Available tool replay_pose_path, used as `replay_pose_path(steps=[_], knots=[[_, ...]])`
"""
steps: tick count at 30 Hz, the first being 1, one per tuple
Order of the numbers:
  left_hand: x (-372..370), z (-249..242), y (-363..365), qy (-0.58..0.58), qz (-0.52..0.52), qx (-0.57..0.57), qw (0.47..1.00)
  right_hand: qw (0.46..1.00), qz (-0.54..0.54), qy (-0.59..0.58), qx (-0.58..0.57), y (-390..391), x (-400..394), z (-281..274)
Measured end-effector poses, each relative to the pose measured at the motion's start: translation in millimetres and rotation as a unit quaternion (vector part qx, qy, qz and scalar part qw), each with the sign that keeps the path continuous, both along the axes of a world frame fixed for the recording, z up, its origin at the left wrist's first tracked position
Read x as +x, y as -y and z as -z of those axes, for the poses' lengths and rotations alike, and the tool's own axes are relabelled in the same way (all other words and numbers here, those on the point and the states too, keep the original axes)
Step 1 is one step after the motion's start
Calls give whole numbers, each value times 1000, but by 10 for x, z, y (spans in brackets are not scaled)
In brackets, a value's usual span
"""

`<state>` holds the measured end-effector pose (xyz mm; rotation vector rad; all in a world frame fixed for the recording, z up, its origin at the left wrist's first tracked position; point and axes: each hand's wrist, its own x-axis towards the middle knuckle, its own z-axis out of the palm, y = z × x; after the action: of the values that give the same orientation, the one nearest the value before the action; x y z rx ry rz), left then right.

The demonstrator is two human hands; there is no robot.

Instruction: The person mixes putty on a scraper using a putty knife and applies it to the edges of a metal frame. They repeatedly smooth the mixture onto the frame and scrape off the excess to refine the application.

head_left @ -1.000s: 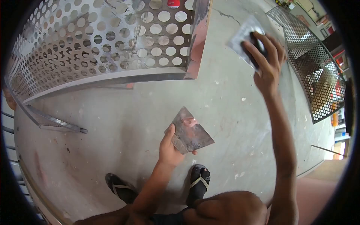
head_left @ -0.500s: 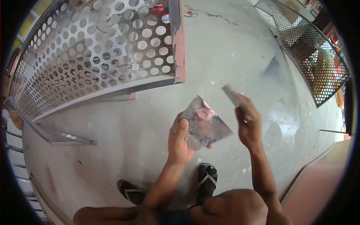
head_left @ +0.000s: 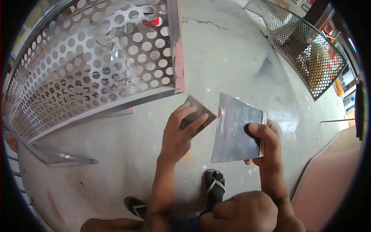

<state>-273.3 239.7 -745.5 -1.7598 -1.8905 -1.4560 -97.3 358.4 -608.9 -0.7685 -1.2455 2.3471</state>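
Observation:
My left hand (head_left: pixel 176 133) grips a thin, dark grey-brown metal plate (head_left: pixel 201 113), its fingers spread across the face turned toward me. Closed around the pale strip along one edge of a wide flat putty spreader (head_left: pixel 237 129) is my right hand (head_left: pixel 268 141), the thumb pressed on the grey metal face. A small pink dab of putty (head_left: pixel 220 112) shows at the spreader's left edge, in the narrow gap between the two tools. The far face of the left plate is hidden. Both tools are held above the floor, in front of my knees.
A large perforated metal panel (head_left: pixel 89 65) with a pink-patched frame edge (head_left: pixel 178 62) stands at the upper left. Another perforated panel (head_left: pixel 293 42) is at the upper right. A pinkish board (head_left: pixel 328 178) lies at the lower right. My sandalled foot (head_left: pixel 214 183) rests on the grey floor (head_left: pixel 116 174).
The left plate has tilted, so its pink putty-covered face no longer shows. My right hand has turned the spreader from edge-on to broad face toward me and lowered it beside the plate.

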Motion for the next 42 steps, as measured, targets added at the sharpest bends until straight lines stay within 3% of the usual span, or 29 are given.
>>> replay_pose_path(steps=[1,2,4,6,7,8,10,11,13,14,16,18,20,22,30,42], knots=[[-45,140,25,77,14,1,997,999,12,11,33,22,-16,-2],[-55,169,49,75,13,8,997,997,25,20,66,33,-52,-10],[-102,161,84,320,53,80,943,997,19,28,76,21,-190,-4],[-263,134,119,337,65,62,937,986,27,56,155,-16,-357,93],[-313,85,147,341,108,6,934,949,-94,147,262,-187,-347,65],[-330,51,180,345,153,-51,924,951,-92,151,255,-152,-461,39],[-382,28,274,315,181,-102,926,840,-43,87,534,-18,-777,7],[-384,57,319,315,176,-133,923,841,-42,87,533,-21,-901,45],[-364,161,413,314,166,-168,920,595,33,140,791,-77,-1140,217],[-351,260,468,339,152,-165,914,598,34,134,790,-120,-1243,278],[-335,373,568,362,133,-171,907,512,78,128,846,-199,-1406,409],[-328,436,652,412,108,-175,888,509,88,130,846,-301,-1524,499],[-362,541,701,424,104,-182,881,461,120,111,872,-377,-1598,567],[-395,599,705,440,102,-180,874,471,122,108,867,-385,-1621,602],[-446,675,710,483,100,-144,858,422,119,134,889,-419,-1603,787],[-534,703,816,507,84,-115,850,437,102,150,881,-327,-1482,1042]])
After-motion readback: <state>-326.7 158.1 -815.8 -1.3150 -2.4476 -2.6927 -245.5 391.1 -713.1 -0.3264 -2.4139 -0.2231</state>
